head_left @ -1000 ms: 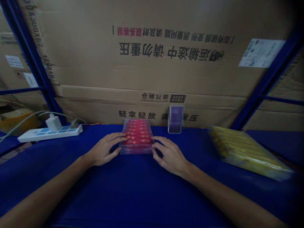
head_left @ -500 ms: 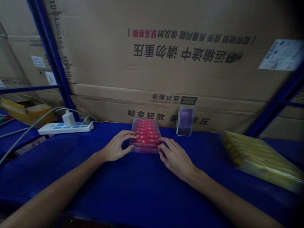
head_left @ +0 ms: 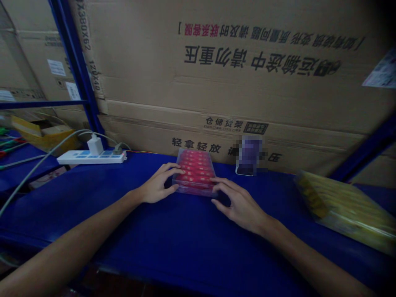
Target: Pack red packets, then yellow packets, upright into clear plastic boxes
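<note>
A clear plastic box (head_left: 196, 171) filled with rows of red packets lies flat on the blue bench (head_left: 185, 243), towards its back edge and a little left of the middle. Both hands meet at the box's near end. The left hand (head_left: 157, 187) is at the near left corner, with its fingers (head_left: 173, 168) curled over the top edge and the thumb pressed to the front wall, so that corner is pinched between them. The right hand (head_left: 243, 204) is at the near right corner. Its fingers are spread fairly wide and only the tips rest on the box (the thumb hangs apart, below the rim, not closed on anything).

Just behind and to the right of the box, a phone (head_left: 250, 156) leans upright against a big cardboard carton (head_left: 216, 95) printed with upside-down writing. Well to the left lies a white power strip (head_left: 93, 157) with a white charger (head_left: 95, 145) plugged into it, beside a blue rack post (head_left: 77, 70). A yellow wrapped pack (head_left: 343, 206) lies well to the right on the bench.
</note>
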{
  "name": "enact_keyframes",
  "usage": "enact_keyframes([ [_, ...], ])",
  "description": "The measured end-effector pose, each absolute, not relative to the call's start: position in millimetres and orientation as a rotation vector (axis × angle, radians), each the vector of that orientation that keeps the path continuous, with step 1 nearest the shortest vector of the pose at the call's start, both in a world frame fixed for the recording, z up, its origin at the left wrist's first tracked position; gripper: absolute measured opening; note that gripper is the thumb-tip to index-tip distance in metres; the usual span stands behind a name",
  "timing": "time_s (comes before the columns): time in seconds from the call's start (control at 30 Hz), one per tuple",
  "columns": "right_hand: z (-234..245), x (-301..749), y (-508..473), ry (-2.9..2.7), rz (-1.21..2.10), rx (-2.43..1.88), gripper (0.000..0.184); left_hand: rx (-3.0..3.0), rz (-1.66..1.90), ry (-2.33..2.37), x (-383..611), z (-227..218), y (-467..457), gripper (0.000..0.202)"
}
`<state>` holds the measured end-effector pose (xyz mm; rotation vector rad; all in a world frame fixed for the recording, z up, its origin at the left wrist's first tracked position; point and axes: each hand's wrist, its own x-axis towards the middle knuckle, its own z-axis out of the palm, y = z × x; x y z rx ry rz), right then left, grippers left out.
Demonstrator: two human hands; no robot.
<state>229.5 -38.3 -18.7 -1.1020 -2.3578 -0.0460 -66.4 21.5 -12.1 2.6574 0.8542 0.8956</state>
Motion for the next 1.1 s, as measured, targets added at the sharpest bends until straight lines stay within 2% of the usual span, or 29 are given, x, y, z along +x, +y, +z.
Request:
enact_keyframes([
  [0.07, -22, 227, -36, -2.337, -0.129, -1.111, 0.019, 2.681, 0.875, 0.845, -67, -12, 22, 0.039],
  [0.17, -28, 222, -33, -2.315, -0.213, -1.113, 0.014, 2.684, 0.879, 0.843, -68, -11, 22, 0.036],
  [0.43, -30, 219, -33, -2.277, -0.174, -1.103, 0.011, 2.666, 0.939, 0.839, -66, -15, 23, 0.035],
  [0.67, -32, 216, -44, -2.428, -0.042, -1.065, 0.016, 2.632, 0.855, 0.813, -68, -17, 18, 0.063],
  [0.73, -27, 217, -46, -2.443, 0.041, -1.077, 0.011, 2.592, 0.836, 0.803, -68, -17, 18, 0.064],
  [0.83, -14, 222, -46, -2.401, 0.229, -1.093, 0.005, 2.449, 0.983, 0.920, -67, -22, 23, 0.054],
  [1.0, -2, 243, -36, -2.178, 0.734, -1.008, 0.017, 2.147, 1.041, 1.457, -67, -34, 39, 0.053],
  [1.1, -13, 254, -19, -1.847, 0.808, -1.047, 0.030, 2.112, 1.001, 1.512, -68, -35, 42, 0.054],
])
